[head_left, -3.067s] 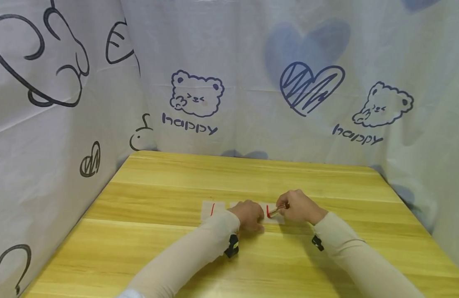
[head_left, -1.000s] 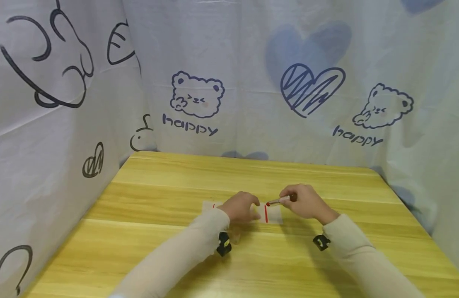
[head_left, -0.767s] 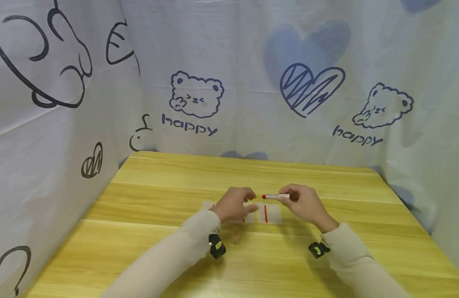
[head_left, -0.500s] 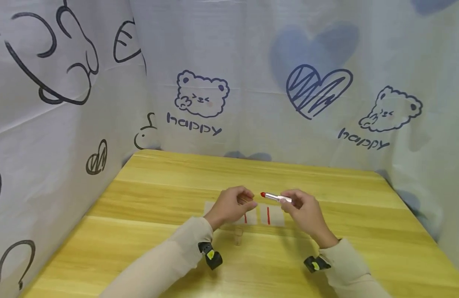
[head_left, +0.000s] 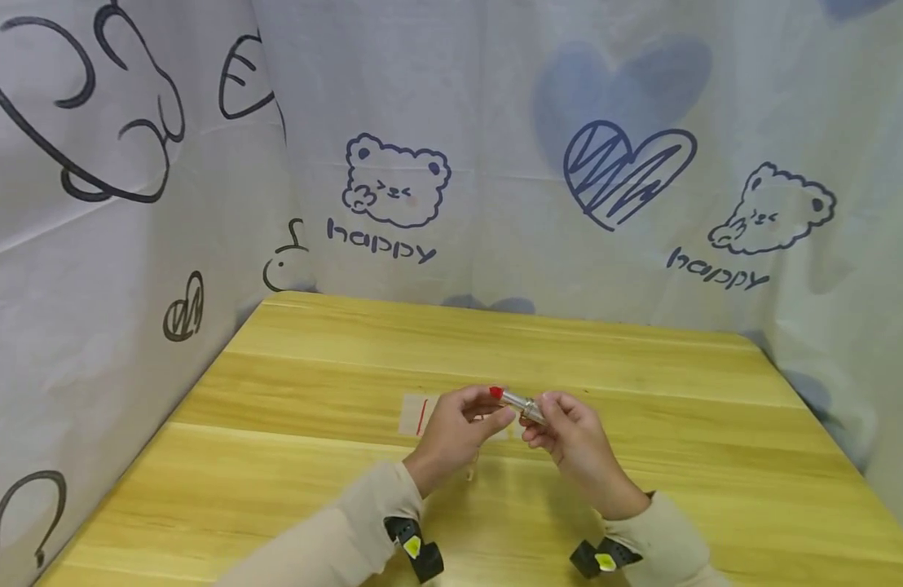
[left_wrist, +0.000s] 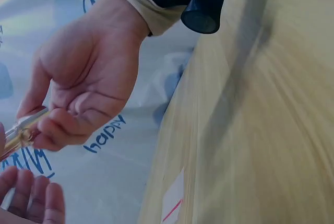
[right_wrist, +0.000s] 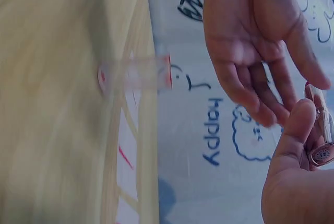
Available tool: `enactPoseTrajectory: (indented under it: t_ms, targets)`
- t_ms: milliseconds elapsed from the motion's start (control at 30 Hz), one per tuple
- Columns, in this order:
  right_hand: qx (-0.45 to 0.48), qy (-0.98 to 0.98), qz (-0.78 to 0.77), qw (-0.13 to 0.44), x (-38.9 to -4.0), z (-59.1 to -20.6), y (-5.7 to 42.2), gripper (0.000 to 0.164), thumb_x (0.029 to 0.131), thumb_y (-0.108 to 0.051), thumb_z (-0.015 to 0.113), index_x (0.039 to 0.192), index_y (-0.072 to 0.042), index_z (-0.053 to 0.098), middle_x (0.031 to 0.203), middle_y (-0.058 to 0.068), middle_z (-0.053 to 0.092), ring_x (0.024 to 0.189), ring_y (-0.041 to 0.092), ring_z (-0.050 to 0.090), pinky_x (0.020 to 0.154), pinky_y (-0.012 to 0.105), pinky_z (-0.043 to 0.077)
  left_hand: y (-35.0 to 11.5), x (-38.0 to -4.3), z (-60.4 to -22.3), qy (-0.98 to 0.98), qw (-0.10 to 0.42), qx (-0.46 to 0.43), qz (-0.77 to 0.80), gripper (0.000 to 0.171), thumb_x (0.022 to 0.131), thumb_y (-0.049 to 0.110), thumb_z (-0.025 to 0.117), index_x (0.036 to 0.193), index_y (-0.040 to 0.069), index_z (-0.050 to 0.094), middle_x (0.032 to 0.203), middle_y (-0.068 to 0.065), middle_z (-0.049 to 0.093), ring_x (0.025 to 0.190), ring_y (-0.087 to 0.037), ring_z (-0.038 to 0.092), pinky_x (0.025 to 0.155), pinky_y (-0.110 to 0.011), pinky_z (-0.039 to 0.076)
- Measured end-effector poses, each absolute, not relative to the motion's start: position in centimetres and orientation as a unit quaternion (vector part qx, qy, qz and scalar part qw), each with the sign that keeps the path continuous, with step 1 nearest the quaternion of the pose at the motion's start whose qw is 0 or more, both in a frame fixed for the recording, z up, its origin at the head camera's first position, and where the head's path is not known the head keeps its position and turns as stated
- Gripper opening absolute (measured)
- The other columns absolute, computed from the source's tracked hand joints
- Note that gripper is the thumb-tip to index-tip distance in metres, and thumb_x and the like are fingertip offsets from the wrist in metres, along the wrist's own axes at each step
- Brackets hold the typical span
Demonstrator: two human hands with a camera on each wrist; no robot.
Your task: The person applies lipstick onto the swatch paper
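Observation:
My right hand [head_left: 578,444] pinches an uncapped lipstick [head_left: 523,403] between thumb and fingers, above the table. Its red tip points left, towards my left hand [head_left: 453,428], whose thumb and fingers are apart and slightly bent around the space by the tip. Nothing is gripped in that left hand. In the right wrist view, the round base of the lipstick [right_wrist: 322,152] shows in the right hand. A clear cap [right_wrist: 135,72] stands upright on the table in that view; in the head view the left hand partly covers it.
White paper pieces lie in a row on the wooden table [head_left: 275,489]. The left paper [head_left: 409,416] bears a red stroke; the hands cover much of the others. White curtains [head_left: 488,98] with drawings hang behind and at both sides.
Earlier the lipstick was on the right paper at a red stroke; it then lifted off. Now the right hand has brought it left and turned, close to the left hand, which has come off the papers.

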State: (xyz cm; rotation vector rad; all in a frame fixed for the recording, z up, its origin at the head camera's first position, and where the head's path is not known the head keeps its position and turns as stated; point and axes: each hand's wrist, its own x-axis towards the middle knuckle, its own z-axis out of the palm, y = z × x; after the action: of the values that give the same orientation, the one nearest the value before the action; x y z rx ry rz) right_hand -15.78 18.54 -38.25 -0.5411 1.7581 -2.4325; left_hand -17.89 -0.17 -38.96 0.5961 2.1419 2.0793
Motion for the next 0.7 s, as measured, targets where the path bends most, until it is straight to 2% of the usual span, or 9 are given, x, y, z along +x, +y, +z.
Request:
enactPoseTrajectory:
  t_ms: [167,233,467,567,600,700]
  targets:
    - [-0.197,0.565,-0.796,0.086,-15.4,-38.1,18.0,0.026,0.106,-0.024,0.042,0.104,-0.011,0.065,0.086,-0.001,0.066,0.072,0.006,0.063,0.065,0.018,0.053,0.0,-17.3,-38.9,0.681,0.024,0.197,0.704,0.033,0.093,0.021,0.068,0.117,-0.001,0.066,0.110,-0.010,0.066,0.104,-0.022,0.062,0.088,-0.031,0.051]
    - [-0.193,0.579,-0.788,0.083,-15.3,-38.1,17.8,0.028,0.106,-0.025,0.041,0.103,-0.012,0.066,0.083,-0.001,0.065,0.069,0.006,0.061,0.062,0.017,0.052,0.0,-17.1,-38.9,0.675,0.022,0.190,0.713,0.033,0.093,0.020,0.068,0.117,-0.003,0.066,0.104,-0.011,0.066,0.102,-0.022,0.063,0.087,-0.031,0.051]
    - [-0.174,0.614,-0.767,0.064,-15.3,-37.9,17.4,0.027,0.106,-0.024,0.042,0.098,-0.010,0.064,0.079,-0.001,0.063,0.064,0.006,0.056,0.058,0.018,0.049,-0.1,-17.0,-38.9,0.653,0.019,0.168,0.738,0.029,0.092,0.019,0.069,0.109,-0.005,0.067,0.102,-0.010,0.067,0.094,-0.018,0.063,0.085,-0.030,0.052]
    - [-0.173,0.621,-0.762,0.063,-15.3,-37.9,17.3,0.025,0.105,-0.023,0.044,0.099,-0.009,0.063,0.081,0.001,0.062,0.064,0.006,0.055,0.058,0.017,0.048,-0.1,-16.9,-39.0,0.651,0.015,0.161,0.742,0.030,0.091,0.020,0.071,0.108,-0.004,0.068,0.095,-0.007,0.068,0.088,-0.016,0.063,0.081,-0.028,0.052]
    - [-0.173,0.622,-0.761,0.063,-15.3,-37.9,17.3,0.024,0.105,-0.022,0.044,0.099,-0.008,0.063,0.082,0.001,0.062,0.065,0.006,0.054,0.058,0.017,0.048,-0.1,-16.9,-39.0,0.652,0.014,0.158,0.742,0.030,0.090,0.021,0.071,0.107,-0.004,0.068,0.093,-0.007,0.068,0.086,-0.015,0.063,0.076,-0.026,0.051]
    - [-0.174,0.623,-0.760,0.063,-15.3,-37.8,17.4,0.022,0.105,-0.020,0.045,0.100,-0.008,0.063,0.084,0.001,0.063,0.065,0.006,0.053,0.058,0.017,0.047,0.0,-16.8,-39.0,0.648,0.014,0.153,0.746,0.028,0.090,0.021,0.072,0.103,-0.005,0.068,0.097,-0.008,0.069,0.085,-0.014,0.063,0.073,-0.025,0.051]
